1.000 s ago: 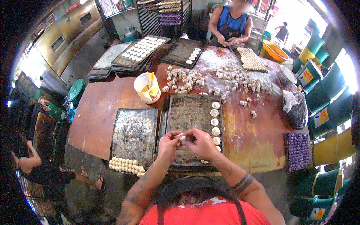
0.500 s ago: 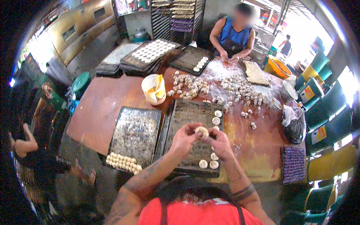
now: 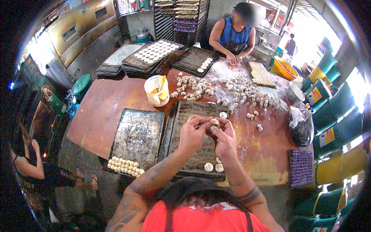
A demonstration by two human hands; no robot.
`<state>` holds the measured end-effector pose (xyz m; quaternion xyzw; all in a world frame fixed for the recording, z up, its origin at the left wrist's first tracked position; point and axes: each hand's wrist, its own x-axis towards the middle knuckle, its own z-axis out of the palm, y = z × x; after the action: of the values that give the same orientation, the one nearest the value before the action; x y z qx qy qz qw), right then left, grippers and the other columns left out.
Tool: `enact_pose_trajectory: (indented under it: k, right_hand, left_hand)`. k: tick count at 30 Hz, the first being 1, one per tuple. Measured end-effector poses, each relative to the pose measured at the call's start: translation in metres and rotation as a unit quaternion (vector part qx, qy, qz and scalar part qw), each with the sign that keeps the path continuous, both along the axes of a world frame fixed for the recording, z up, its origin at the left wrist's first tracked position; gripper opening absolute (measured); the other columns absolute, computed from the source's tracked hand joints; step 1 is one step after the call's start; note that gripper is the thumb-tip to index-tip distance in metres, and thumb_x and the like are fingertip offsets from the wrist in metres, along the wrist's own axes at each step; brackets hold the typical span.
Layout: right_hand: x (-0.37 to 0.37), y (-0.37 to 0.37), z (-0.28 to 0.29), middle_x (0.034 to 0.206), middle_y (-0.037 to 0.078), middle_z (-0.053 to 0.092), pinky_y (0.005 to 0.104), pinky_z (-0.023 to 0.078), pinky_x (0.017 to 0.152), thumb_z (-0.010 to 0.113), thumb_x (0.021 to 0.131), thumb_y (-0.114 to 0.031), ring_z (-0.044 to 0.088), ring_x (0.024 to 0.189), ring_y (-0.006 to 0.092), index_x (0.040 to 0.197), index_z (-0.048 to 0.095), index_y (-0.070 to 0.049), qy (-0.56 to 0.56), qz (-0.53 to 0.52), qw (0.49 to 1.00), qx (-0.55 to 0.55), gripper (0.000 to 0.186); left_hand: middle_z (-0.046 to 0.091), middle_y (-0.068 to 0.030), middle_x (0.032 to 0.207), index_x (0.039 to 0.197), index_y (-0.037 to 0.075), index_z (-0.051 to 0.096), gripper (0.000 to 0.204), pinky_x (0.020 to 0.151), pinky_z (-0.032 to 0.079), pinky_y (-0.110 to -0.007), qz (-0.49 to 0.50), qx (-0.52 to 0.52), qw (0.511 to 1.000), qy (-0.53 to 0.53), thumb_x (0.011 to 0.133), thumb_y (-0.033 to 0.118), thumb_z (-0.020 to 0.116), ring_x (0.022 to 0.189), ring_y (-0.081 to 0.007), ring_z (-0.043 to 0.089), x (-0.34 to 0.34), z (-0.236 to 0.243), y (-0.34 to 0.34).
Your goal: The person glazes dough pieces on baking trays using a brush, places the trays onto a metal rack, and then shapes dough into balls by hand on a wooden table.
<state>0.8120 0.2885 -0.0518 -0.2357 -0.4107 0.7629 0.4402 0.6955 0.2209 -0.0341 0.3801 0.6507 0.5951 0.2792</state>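
My left hand (image 3: 193, 133) and my right hand (image 3: 223, 137) meet over the dark baking tray (image 3: 185, 154), fingers pinched around a small dough piece with a brownish middle (image 3: 215, 123). Flat pale dough rounds (image 3: 208, 167) lie along that tray's right side and near edge, partly hidden by my right hand. Left of it is a worn tray (image 3: 137, 135) with rows of dough balls (image 3: 123, 165) at its near end. Just beyond my hands are many flour-dusted lumps (image 3: 247, 91) and a white tub (image 3: 156, 92) holding yellow-orange contents and a utensil.
A co-worker (image 3: 232, 38) works across the table (image 3: 92, 123); another person (image 3: 33, 166) is at lower left. Stacked trays (image 3: 150, 52), an orange basin (image 3: 284, 67), a plastic bag (image 3: 300, 129) and a purple-filled tray (image 3: 301, 166) surround the work. Buckets (image 3: 317, 92) line the right.
My joined hands have moved up and right, still holding dough. The rounds at the tray's near edge show more fully. The co-worker's hands are lower in the picture.
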Motion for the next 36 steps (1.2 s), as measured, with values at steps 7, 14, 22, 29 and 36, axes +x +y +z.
enact_pose_trajectory:
  k: [7, 14, 22, 29, 36]
  right_hand:
    - [0.006, -0.003, 0.02, 0.098, 0.01, 0.065, 0.0347, 0.055, 0.084, 0.07, 0.089, -0.003, 0.066, 0.095, 0.0223, 0.109, 0.07, -0.003, -0.325, -0.165, 0.782, 0.504, 0.02]
    - [0.011, 0.0, 0.034, 0.137, 0.013, 0.064, 0.0476, 0.045, 0.11, 0.08, 0.078, -0.008, 0.059, 0.127, 0.0364, 0.113, 0.071, -0.008, -0.334, -0.029, 0.757, 0.56, 0.036]
    - [0.003, 0.006, -0.03, 0.108, 0.009, 0.068, 0.0381, 0.054, 0.085, 0.085, 0.067, -0.002, 0.066, 0.097, 0.0237, 0.1, 0.061, -0.007, -0.238, -0.032, 0.817, 0.524, 0.041]
    - [0.023, -0.028, -0.058, 0.115, 0.011, 0.073, 0.0331, 0.054, 0.092, 0.083, 0.088, -0.022, 0.068, 0.106, 0.018, 0.131, 0.063, -0.001, -0.265, 0.01, 0.951, 0.159, 0.053]
    - [0.057, -0.017, -0.131, 0.107, 0.014, 0.074, 0.0451, 0.056, 0.089, 0.071, 0.086, -0.017, 0.07, 0.102, 0.0343, 0.109, 0.072, -0.006, -0.598, 0.055, 0.762, 0.244, 0.025]
  left_hand:
    - [0.065, -0.0078, 0.116, 0.129, -0.002, 0.06, 0.036, 0.092, 0.057, -0.029, -0.023, 0.107, 0.912, -0.395, 0.097, 0.011, 0.071, 0.106, -0.0183, 0.068, 0.009, -0.02, -0.006]
    - [0.07, -0.0078, 0.114, 0.123, -0.002, 0.064, 0.04, 0.088, 0.057, -0.033, -0.105, 0.035, 0.907, -0.405, 0.088, 0.007, 0.08, 0.101, -0.019, 0.069, -0.015, -0.011, -0.019]
    - [0.07, -0.0061, 0.108, 0.115, 0.003, 0.067, 0.036, 0.086, 0.054, -0.034, -0.189, 0.01, 0.849, -0.494, 0.085, 0.016, 0.084, 0.096, -0.0166, 0.065, 0.001, -0.056, -0.028]
    - [0.073, -0.0156, 0.116, 0.134, 0.0, 0.061, 0.041, 0.097, 0.055, -0.038, -0.072, -0.018, 0.997, 0.016, 0.094, 0.003, 0.067, 0.104, -0.0288, 0.07, 0.002, -0.054, -0.056]
    - [0.049, -0.0152, 0.152, 0.152, 0.006, 0.043, 0.068, 0.11, 0.045, -0.04, -0.109, -0.099, 0.988, 0.044, 0.09, 0.007, 0.07, 0.138, -0.0281, 0.049, -0.027, -0.105, -0.081]
